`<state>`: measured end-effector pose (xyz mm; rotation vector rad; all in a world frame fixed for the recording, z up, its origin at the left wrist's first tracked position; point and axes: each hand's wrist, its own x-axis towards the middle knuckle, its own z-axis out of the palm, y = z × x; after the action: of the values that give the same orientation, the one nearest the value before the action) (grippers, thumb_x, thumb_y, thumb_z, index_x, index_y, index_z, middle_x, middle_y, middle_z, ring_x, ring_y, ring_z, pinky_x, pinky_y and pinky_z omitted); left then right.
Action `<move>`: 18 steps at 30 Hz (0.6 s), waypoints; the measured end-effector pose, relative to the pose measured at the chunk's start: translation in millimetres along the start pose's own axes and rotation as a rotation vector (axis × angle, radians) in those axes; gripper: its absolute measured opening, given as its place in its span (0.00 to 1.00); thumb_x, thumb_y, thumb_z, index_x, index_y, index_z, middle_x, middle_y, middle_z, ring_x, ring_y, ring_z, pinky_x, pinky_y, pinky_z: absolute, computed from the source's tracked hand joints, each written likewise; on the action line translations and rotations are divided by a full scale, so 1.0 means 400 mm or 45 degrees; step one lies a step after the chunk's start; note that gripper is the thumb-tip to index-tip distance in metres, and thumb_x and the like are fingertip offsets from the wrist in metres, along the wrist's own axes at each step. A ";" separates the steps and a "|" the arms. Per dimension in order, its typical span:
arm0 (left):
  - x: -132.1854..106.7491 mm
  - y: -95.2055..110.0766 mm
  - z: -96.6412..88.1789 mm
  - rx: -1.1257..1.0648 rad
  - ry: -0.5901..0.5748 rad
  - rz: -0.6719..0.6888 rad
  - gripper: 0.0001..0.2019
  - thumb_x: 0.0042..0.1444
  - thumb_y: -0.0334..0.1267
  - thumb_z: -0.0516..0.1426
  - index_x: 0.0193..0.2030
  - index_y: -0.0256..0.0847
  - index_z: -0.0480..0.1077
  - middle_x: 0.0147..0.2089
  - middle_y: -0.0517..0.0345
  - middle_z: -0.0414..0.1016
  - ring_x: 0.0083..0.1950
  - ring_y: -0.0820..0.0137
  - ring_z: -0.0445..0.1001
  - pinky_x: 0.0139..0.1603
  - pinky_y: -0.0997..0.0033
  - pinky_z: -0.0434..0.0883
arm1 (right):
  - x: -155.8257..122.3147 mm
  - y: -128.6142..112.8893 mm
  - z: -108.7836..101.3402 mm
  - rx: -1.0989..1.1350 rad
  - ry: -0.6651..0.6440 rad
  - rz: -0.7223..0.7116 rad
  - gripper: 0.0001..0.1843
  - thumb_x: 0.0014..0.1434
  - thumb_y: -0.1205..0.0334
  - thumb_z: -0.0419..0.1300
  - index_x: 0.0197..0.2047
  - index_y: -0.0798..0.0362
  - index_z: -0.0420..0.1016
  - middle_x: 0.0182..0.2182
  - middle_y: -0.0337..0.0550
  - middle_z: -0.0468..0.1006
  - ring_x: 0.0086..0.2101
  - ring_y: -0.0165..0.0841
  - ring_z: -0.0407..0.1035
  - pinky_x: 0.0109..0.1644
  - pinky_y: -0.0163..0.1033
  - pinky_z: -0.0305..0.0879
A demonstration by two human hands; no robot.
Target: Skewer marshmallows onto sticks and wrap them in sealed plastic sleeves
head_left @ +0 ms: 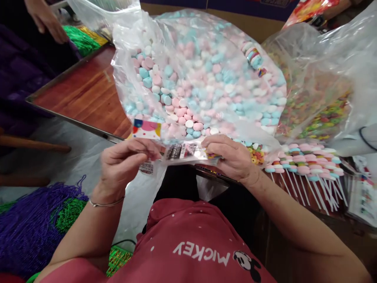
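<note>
Close in front of my body, a small clear plastic packet (186,151) with dark print and a barcode-like label stretches between my hands. My left hand (125,161) is closed, thumb and fingers pinching the packet's left end. A polka-dot printed strip (147,129) in yellow, blue and red shows just above those fingers. My right hand (231,157) grips the other end, its fingers curled over the plastic. Right behind both hands lies a big clear bag of pink, blue and white candies (188,114). Small ring-shaped pieces (257,154) show beside my right wrist.
Candy skewers on white sticks (306,161) lie at the right. Behind them stands a bag of yellow, green and orange pieces (326,114). A wrapped candy stack (252,55) rests on the big bag. Purple beads (38,224) lie lower left. Another person's hand (48,21) is upper left.
</note>
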<state>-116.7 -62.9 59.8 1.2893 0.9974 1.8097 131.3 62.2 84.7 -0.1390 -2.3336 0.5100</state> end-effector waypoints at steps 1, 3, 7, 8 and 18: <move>0.007 0.009 0.002 0.015 0.021 0.050 0.03 0.54 0.32 0.65 0.30 0.39 0.76 0.30 0.54 0.77 0.31 0.64 0.76 0.36 0.60 0.76 | -0.017 -0.011 0.011 0.026 0.071 0.050 0.10 0.67 0.73 0.52 0.47 0.51 0.70 0.45 0.48 0.78 0.47 0.32 0.73 0.48 0.38 0.73; 0.010 0.020 0.006 0.073 0.022 0.057 0.02 0.55 0.33 0.64 0.32 0.40 0.76 0.30 0.55 0.77 0.32 0.65 0.76 0.37 0.60 0.77 | -0.059 -0.027 0.037 0.022 0.119 0.134 0.10 0.67 0.72 0.53 0.47 0.51 0.71 0.45 0.49 0.78 0.47 0.33 0.74 0.49 0.40 0.75; 0.006 0.007 0.012 0.259 -0.216 -0.210 0.04 0.58 0.32 0.62 0.31 0.40 0.73 0.36 0.53 0.79 0.36 0.65 0.78 0.38 0.62 0.77 | -0.156 -0.026 0.090 -0.117 -0.002 0.202 0.13 0.68 0.72 0.49 0.50 0.54 0.72 0.48 0.54 0.78 0.49 0.34 0.75 0.50 0.40 0.76; 0.009 -0.003 0.014 0.284 -0.302 -0.264 0.05 0.58 0.32 0.61 0.31 0.39 0.72 0.36 0.52 0.79 0.37 0.65 0.78 0.38 0.63 0.76 | -0.176 -0.022 0.098 -0.157 -0.025 0.186 0.14 0.67 0.73 0.49 0.50 0.55 0.73 0.48 0.55 0.78 0.51 0.34 0.74 0.51 0.40 0.76; 0.126 -0.084 0.109 0.875 -1.054 0.094 0.09 0.64 0.29 0.51 0.33 0.38 0.67 0.52 0.44 0.75 0.54 0.60 0.75 0.45 0.65 0.73 | -0.190 -0.017 0.071 -0.420 -0.232 0.109 0.15 0.70 0.70 0.48 0.46 0.57 0.77 0.47 0.54 0.80 0.47 0.36 0.76 0.49 0.40 0.77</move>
<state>-85.3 4.7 61.0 2.2411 1.0940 0.7820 167.2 28.4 19.9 -0.3621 -2.5850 0.1795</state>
